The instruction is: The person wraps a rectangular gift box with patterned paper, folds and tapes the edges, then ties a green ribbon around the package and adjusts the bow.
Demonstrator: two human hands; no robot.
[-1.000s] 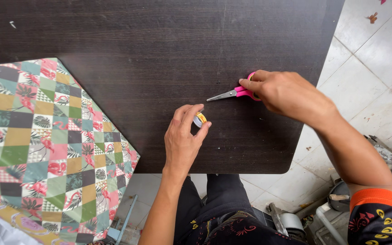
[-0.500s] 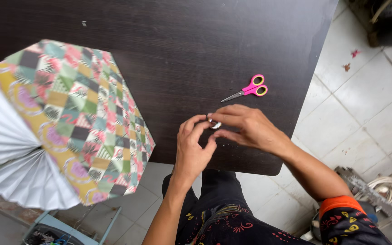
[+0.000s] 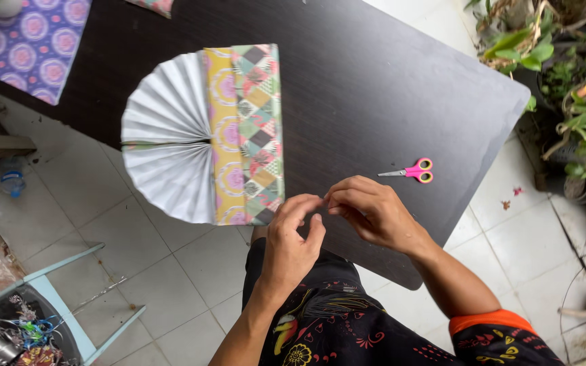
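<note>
My left hand (image 3: 291, 238) and my right hand (image 3: 372, 214) meet fingertip to fingertip over the near edge of the dark table (image 3: 374, 88). They pinch something small that the fingers almost wholly hide. Just left of my left hand lies a pleated paper fan (image 3: 205, 135), white on its left half with yellow and multicoloured patchwork bands on the right; it overhangs the table edge. Small pink-handled scissors (image 3: 412, 171) lie on the table, apart from my right hand, blades pointing left.
A purple patterned sheet (image 3: 28, 34) lies at the table's far left corner. Potted plants (image 3: 564, 74) stand on the tiled floor at right. A light blue stool (image 3: 55, 298) with clutter under it stands at lower left, a plastic bottle (image 3: 11, 181) beyond it.
My right hand let go of the scissors and came to my left hand; the scissors stay on the table. The view has swung, so the fan now shows whole.
</note>
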